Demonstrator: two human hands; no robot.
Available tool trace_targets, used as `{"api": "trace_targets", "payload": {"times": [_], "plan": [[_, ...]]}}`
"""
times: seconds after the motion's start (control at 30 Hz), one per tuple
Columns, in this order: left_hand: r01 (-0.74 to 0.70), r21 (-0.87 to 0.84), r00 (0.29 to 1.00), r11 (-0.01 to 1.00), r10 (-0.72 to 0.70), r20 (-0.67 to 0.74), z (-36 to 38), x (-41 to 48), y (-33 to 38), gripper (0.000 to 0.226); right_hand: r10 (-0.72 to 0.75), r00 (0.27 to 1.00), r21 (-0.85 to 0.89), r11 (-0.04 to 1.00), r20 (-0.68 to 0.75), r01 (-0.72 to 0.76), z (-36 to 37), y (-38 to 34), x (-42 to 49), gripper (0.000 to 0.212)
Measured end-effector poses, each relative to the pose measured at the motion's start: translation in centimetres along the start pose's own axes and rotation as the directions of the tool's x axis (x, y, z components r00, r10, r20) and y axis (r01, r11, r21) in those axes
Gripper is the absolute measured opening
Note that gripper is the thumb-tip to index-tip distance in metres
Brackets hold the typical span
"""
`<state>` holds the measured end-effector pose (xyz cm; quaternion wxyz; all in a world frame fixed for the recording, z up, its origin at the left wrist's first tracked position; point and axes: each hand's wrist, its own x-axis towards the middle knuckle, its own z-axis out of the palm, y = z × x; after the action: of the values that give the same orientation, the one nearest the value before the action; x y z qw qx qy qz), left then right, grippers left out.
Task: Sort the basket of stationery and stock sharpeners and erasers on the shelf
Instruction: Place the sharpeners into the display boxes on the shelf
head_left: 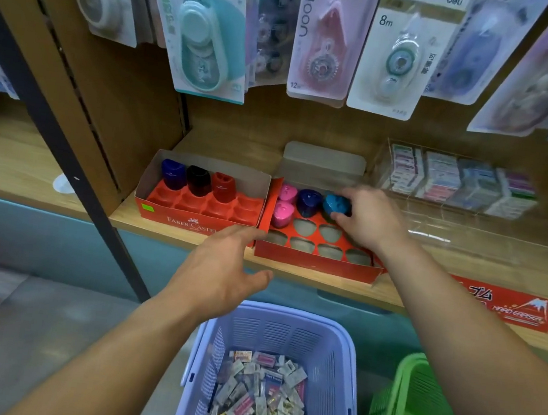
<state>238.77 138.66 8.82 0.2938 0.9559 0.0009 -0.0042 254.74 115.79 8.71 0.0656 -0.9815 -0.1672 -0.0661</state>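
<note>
With right hand [373, 219], pinching blue sharpener [335, 205], fingers and thumb clamped on its sides, at back row of red tray [313, 265] on shelf [325, 284]. Probably light, hard, smooth plastic: best gripped across the flat sides and seated straight into a slot. Holding left hand [220, 266] flat and empty near tray front, above basket [287, 312] of erasers [260, 395].

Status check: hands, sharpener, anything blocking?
Right hand pinching blue sharpener at a back-row slot of the red tray. Left hand open, near the tray front. Empty slots unobstructed; basket with erasers below.
</note>
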Motion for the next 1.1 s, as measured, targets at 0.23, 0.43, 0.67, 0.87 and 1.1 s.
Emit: {"api": "trace_targets", "payload": {"times": [0.23, 0.43, 0.67, 0.87, 1.1], "plan": [[0.002, -0.005, 1.000, 1.000, -0.002, 0.003, 0.1, -0.1, 0.4, 0.056, 0.014, 0.994, -0.073, 0.997, 0.111, -0.006, -0.3, -0.6, 0.0, 0.046], [-0.025, -0.013, 1.000, 1.000, 0.025, -0.005, 0.1, -1.3, 2.0, 0.052, 0.019, 0.998, 0.156, 0.988, -0.052, -0.011, -2.6, -1.4, -4.7, 0.048], [-0.216, 0.062, 0.959, 0.974, 0.200, 0.202, 5.1, -6.5, 7.2, 0.049, 0.170, 0.984, 0.330, 0.933, -0.060, -0.141, -3.2, 4.3, -21.6, 0.030], [-0.342, 0.057, 0.857, 0.938, 0.286, 0.428, 14.0, -11.4, 11.5, 0.047, 0.533, 0.846, 0.382, 0.775, 0.033, -0.503, -0.8, 13.4, -36.2, 0.028], [-0.279, -0.015, 0.727, 0.960, 0.221, 0.650, 28.8, -13.2, 15.2, 0.055, 0.781, 0.594, 0.448, 0.468, 0.195, -0.762, 6.4, 18.2, -48.4, 0.051]]}}
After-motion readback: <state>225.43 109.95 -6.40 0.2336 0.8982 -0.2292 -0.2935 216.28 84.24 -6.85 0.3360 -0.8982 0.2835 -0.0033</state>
